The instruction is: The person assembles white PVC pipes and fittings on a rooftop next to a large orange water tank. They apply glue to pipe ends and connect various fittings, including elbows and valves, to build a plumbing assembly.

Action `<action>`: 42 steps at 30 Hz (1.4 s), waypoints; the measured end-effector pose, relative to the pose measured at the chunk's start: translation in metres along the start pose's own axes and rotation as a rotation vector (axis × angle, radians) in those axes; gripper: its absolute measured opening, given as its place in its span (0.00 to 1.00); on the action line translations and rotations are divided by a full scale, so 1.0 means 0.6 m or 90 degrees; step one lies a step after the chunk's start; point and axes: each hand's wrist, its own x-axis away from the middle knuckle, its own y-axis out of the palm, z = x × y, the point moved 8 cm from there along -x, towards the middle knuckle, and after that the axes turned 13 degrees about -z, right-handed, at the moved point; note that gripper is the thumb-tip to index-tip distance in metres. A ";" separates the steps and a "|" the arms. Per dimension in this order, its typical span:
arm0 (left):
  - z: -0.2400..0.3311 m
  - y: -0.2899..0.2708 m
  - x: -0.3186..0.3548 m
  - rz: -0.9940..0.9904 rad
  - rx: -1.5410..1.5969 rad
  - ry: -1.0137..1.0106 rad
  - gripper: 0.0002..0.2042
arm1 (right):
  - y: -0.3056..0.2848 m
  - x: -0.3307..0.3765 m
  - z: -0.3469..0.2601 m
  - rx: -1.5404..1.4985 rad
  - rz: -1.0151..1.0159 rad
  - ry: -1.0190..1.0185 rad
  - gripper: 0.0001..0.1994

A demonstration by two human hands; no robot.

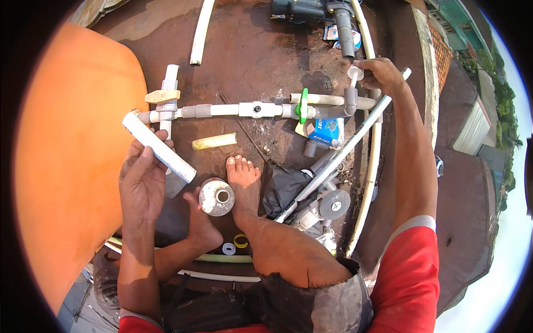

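A large orange tank [78,150] fills the left side, its smooth wall rounded; its inside is out of sight. Beside it, a plumbing run [225,110] lies across the brown floor [250,61], with a cream-handled valve [162,96] at the left end and a green-handled valve [302,106] toward the right. A black plastic bag [280,191] sits crumpled right of the feet, its contents hidden, next to an angle grinder [319,213].

The left hand [140,175] grips a short white PVC pipe [159,149] between thumb and fingers, tilted in front of the tank; faint blue print runs along it, too small to read. A blue printed carton [326,131] lies below the green-handled valve, bearing large lettering and a picture.

Between the feet stands a round metal can [216,197], its pale top smeared and its central mouth uncovered; what it holds cannot be made out. The right hand [381,73] pinches a round translucent cap [355,72] with closed fingertips, its pale stem pointing down at the upright opening of a grey elbow [351,101]; whether they touch is unclear.
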 end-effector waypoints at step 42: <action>-0.034 0.120 -0.113 -0.051 -0.139 -0.116 0.20 | 0.693 0.306 0.014 0.353 -0.195 -0.645 0.24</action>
